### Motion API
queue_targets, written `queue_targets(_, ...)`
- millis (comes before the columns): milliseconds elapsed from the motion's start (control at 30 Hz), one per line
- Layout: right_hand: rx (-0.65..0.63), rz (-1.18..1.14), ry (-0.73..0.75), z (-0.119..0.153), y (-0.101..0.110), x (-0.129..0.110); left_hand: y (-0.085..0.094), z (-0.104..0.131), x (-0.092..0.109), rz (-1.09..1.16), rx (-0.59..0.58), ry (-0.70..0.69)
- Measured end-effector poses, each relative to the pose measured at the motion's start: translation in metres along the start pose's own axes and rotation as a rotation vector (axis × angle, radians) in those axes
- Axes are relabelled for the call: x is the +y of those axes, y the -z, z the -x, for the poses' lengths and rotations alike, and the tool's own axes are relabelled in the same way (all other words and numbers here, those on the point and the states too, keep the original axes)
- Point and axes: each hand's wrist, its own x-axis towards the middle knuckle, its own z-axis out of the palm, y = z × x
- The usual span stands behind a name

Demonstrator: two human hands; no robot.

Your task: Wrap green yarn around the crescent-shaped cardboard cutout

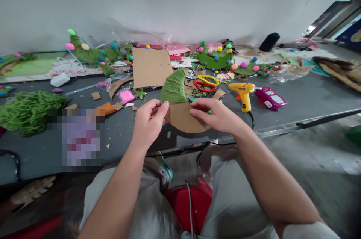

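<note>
Between my hands is a curved cardboard crescent (184,118), held up over the table's front edge. Its upper end is wrapped in tight rows of green yarn (173,88), while the lower part is bare brown card. My left hand (152,118) pinches the left edge where yarn meets card, thumb on the front. On the right side, my right hand (213,115) grips the card with its thumb on top and its fingers mostly hidden behind. Just behind the crescent lie scissors with red and yellow handles (205,84) and a flat cardboard sheet (152,67).
A yellow glue gun (244,94) stands to the right beside a purple packet (271,98). A heap of loose green yarn (31,111) lies at left. Yarn-wrapped crescents with coloured pompoms (91,51) line the wall. Cardboard scraps and a pink packet (126,96) litter the grey table.
</note>
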Motion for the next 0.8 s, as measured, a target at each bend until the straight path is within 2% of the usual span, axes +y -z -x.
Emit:
queue_targets(233,0.062,0.221,-0.036,0.009,0.012,0.002,0.005,-0.001,0.002,-0.018,-0.173,0.094)
queue_targets(333,0.109,0.280,-0.008,0.010,0.013,0.007,0.003,-0.001,0.000,0.011,-0.202,0.144)
queue_targets(400,0.242,0.311,0.066,0.010,0.012,0.010,0.002,-0.001,-0.001,0.033,-0.171,0.139)
queue_targets(467,0.464,0.317,0.156,0.011,0.012,0.012,0.002,-0.003,-0.003,0.059,-0.103,0.105)
queue_targets(533,0.622,0.277,0.169,0.015,0.017,0.016,0.003,-0.004,-0.005,0.089,-0.033,0.081)
queue_targets(567,0.607,0.241,0.129,0.019,0.022,0.018,0.004,-0.005,-0.006,0.111,-0.004,0.078)
queue_targets(600,0.530,0.205,0.059,0.024,0.028,0.022,0.004,-0.006,-0.007,0.135,0.019,0.079)
queue_targets(700,0.152,0.212,-0.243,0.045,0.056,0.040,0.004,-0.008,-0.009,0.195,0.060,0.082)
queue_targets(767,0.163,0.350,-0.460,0.061,0.077,0.056,0.003,-0.009,-0.010,0.208,0.079,0.073)
queue_targets(800,0.255,0.421,-0.538,0.068,0.087,0.064,0.001,-0.008,-0.010,0.209,0.087,0.068)
